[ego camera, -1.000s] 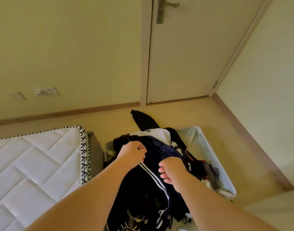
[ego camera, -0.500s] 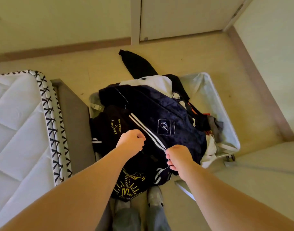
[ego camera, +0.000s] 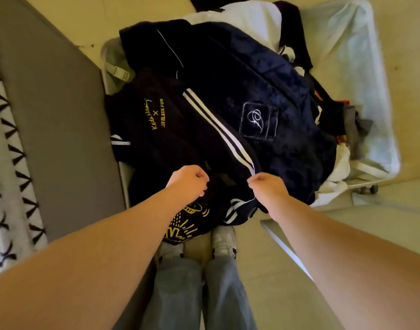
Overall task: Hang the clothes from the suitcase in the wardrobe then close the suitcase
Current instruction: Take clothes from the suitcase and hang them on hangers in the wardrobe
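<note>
An open white suitcase (ego camera: 375, 75) lies on the floor, piled high with clothes. On top is a navy velvet jacket (ego camera: 271, 91) with white stripes and an embroidered patch. Beside it lies a black garment with yellow print (ego camera: 154, 129). My left hand (ego camera: 188, 183) is curled into the dark fabric near the front of the pile. My right hand (ego camera: 266, 186) pinches the jacket's white-striped edge. White and black clothes (ego camera: 247, 22) show at the far end of the case.
A grey bed frame (ego camera: 54, 129) with a white quilted mattress (ego camera: 6, 177) runs along the left. My shoes (ego camera: 224, 241) and jeans stand at the suitcase's near end. A pale panel edge (ego camera: 285, 246) lies on the right; beige floor surrounds the case.
The view has tilted down from the door and wall onto the suitcase. Both hands slid toward me along the jacket, from its upper part to its lower striped edge.
</note>
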Demonstrator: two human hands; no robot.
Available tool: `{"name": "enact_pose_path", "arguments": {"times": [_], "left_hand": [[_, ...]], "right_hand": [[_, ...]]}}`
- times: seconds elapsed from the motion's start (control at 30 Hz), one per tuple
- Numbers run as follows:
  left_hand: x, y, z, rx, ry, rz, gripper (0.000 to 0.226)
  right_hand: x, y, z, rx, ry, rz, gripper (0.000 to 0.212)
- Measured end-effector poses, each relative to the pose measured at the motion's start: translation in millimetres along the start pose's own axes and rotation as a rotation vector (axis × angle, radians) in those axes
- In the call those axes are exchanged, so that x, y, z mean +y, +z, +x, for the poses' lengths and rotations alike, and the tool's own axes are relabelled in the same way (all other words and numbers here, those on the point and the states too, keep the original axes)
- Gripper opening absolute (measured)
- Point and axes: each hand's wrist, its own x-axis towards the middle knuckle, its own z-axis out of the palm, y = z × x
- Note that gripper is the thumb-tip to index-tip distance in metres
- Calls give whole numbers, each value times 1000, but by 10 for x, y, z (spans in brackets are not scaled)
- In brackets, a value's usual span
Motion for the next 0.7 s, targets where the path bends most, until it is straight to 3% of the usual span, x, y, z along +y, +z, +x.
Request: {"name": "enact_pose_path", "arguments": {"times": [0.3,0.37,0.5,0.7], "left_hand": [[-264,118,208,-3,-56,-51,17],[-289,124,216,-8,-48,-39,15],[-317,83,126,-7,-35,36,17],[-144,-210,-284,-59,-51,-36,17]], "right_hand": [[233,210,342,-150,73,-129,52],[248,213,330,-117,85,-28,52],[211,172,196,96,-3,271,29],[-76,39,-333,-54,14,445,32]]}}
